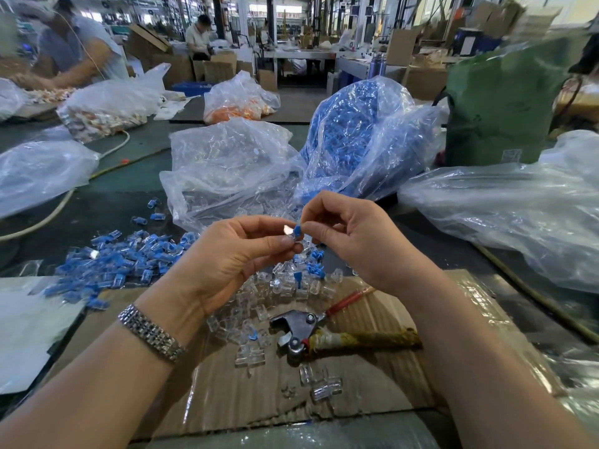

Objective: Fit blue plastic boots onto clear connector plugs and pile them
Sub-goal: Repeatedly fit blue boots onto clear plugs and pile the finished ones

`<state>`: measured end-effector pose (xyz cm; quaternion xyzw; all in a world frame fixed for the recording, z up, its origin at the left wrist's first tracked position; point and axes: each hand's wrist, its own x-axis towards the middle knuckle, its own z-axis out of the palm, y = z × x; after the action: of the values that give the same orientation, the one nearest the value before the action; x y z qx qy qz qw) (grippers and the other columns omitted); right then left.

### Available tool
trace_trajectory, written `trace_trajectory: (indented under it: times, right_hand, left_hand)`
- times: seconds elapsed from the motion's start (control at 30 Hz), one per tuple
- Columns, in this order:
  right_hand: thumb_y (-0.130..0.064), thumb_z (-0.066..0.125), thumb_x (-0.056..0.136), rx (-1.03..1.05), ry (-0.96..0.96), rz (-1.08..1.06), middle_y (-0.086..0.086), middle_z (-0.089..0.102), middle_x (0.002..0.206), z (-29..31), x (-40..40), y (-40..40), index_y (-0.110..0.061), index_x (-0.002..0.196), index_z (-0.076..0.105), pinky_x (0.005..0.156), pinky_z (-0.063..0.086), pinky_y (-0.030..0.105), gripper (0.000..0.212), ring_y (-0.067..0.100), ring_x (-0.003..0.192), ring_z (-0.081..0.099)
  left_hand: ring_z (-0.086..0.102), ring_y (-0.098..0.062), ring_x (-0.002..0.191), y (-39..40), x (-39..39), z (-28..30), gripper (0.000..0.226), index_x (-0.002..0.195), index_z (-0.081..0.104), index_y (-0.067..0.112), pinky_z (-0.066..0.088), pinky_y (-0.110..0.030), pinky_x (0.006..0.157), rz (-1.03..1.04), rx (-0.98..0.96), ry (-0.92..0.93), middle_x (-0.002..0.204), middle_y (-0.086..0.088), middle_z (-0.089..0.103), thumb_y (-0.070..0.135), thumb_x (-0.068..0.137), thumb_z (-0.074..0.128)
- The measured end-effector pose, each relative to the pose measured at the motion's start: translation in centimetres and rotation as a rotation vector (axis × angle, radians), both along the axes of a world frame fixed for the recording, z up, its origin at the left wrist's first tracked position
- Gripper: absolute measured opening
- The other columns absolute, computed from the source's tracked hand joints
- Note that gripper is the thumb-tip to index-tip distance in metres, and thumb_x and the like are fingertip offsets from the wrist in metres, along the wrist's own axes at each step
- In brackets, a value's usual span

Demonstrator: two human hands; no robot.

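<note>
My left hand (236,251) pinches a clear connector plug (287,230) between thumb and fingers. My right hand (350,234) pinches a blue boot (297,232) against the plug's end. Both hands meet above a loose heap of clear plugs (278,286) on the cardboard (389,377), with a few loose blue boots (316,270) among them. A pile of fitted blue-and-clear pieces (126,257) lies to the left. Behind stand a bag of clear plugs (227,170) and a bag of blue boots (353,134).
Pliers (304,328) with a red and a taped handle lie on the cardboard, right of centre. Clear plastic bags (518,209) crowd the right and left (39,173). A green bag (505,102) stands back right. A cable (58,205) curves at the left. Another person (71,50) works at back left.
</note>
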<state>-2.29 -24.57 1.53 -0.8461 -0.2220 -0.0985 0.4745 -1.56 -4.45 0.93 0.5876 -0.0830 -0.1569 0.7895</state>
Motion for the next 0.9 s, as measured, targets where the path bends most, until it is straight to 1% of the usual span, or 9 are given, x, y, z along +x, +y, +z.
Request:
trace_trajectory:
  times: [0.07,0.2,0.3,0.37,0.47,0.6,0.73,0.83,0.9]
  right_hand:
    - [-0.016,0.071,0.094,-0.027,-0.025,-0.017,0.001,0.063,0.084,0.0,0.0,0.1,-0.017,0.091,0.067,0.069,0.05,0.029,0.005,0.015,0.074,0.055]
    - [-0.024,0.074,0.091,-0.095,-0.025,-0.082,-0.003,0.064,0.089,0.2,-0.2,0.1,-0.021,0.093,0.068,0.075,0.052,0.031,0.007,0.017,0.083,0.06]
    - [-0.036,0.085,0.079,-0.197,0.16,-0.032,-0.008,0.067,0.089,1.2,-1.1,-1.6,-0.029,0.096,0.065,0.071,0.05,0.021,0.027,0.005,0.079,0.061]
    - [-0.049,0.091,0.065,-0.477,0.347,0.103,-0.019,0.065,0.096,1.9,-2.0,-2.7,-0.037,0.099,0.065,0.072,0.048,0.015,0.045,-0.005,0.085,0.06]
    - [-0.058,0.091,0.055,-0.819,0.434,0.189,-0.021,0.061,0.102,2.1,-3.0,-2.2,-0.043,0.106,0.061,0.086,0.052,0.026,0.06,-0.004,0.095,0.058]
    - [-0.054,0.087,0.063,-0.942,0.35,0.177,-0.018,0.056,0.105,1.9,-3.3,-0.7,-0.041,0.108,0.059,0.092,0.051,0.038,0.054,0.007,0.103,0.054]
    - [-0.049,0.079,0.067,-0.894,0.335,0.141,-0.015,0.062,0.095,2.2,-3.7,-0.4,-0.035,0.101,0.063,0.086,0.053,0.037,0.04,0.007,0.093,0.058]
    - [-0.048,0.074,0.07,-0.708,0.374,0.083,-0.008,0.068,0.08,2.2,-3.8,-0.3,-0.026,0.089,0.067,0.069,0.056,0.035,0.03,0.004,0.07,0.061]
    - [-0.044,0.073,0.073,-0.555,0.4,0.038,-0.006,0.069,0.076,2.3,-3.6,-0.7,-0.023,0.087,0.068,0.065,0.053,0.033,0.026,0.005,0.062,0.06]
  left_hand:
    - [0.076,-0.024,0.081,0.0,0.0,0.0,0.023,0.091,0.078,-0.002,0.06,-0.023,0.068,0.002,0.007,-0.001,0.092,-0.022,0.076,-0.006,0.071,0.069]
    - [0.077,-0.025,0.082,0.1,0.2,-0.2,0.023,0.093,0.077,-0.003,0.061,-0.024,0.07,0.002,-0.001,-0.005,0.095,-0.024,0.076,-0.006,0.071,0.069]
    - [0.076,-0.027,0.087,0.4,0.4,-0.3,0.024,0.096,0.075,-0.003,0.061,-0.024,0.072,0.0,-0.009,-0.013,0.102,-0.026,0.074,-0.006,0.073,0.07]
    - [0.076,-0.028,0.089,0.7,0.5,-0.4,0.023,0.095,0.076,-0.002,0.06,-0.025,0.073,0.008,-0.014,-0.024,0.104,-0.026,0.074,-0.006,0.074,0.071]
    - [0.076,-0.028,0.09,0.9,0.9,-0.6,0.022,0.095,0.077,-0.001,0.06,-0.026,0.074,0.022,-0.037,-0.028,0.102,-0.026,0.074,-0.006,0.073,0.072]
    - [0.076,-0.029,0.089,1.0,1.3,-0.8,0.02,0.089,0.08,0.004,0.06,-0.026,0.075,0.062,-0.073,-0.031,0.1,-0.025,0.075,-0.005,0.072,0.073]
    - [0.076,-0.03,0.092,1.2,1.4,-0.8,0.019,0.086,0.081,0.006,0.06,-0.026,0.076,0.096,-0.11,-0.035,0.101,-0.025,0.074,-0.005,0.072,0.073]
    - [0.076,-0.031,0.093,1.4,1.5,-0.6,0.02,0.085,0.081,0.008,0.06,-0.026,0.076,0.113,-0.132,-0.035,0.102,-0.024,0.074,-0.005,0.073,0.072]
    - [0.075,-0.031,0.094,1.4,1.4,-0.5,0.021,0.087,0.081,0.008,0.06,-0.026,0.076,0.115,-0.136,-0.045,0.103,-0.024,0.074,-0.005,0.073,0.071]
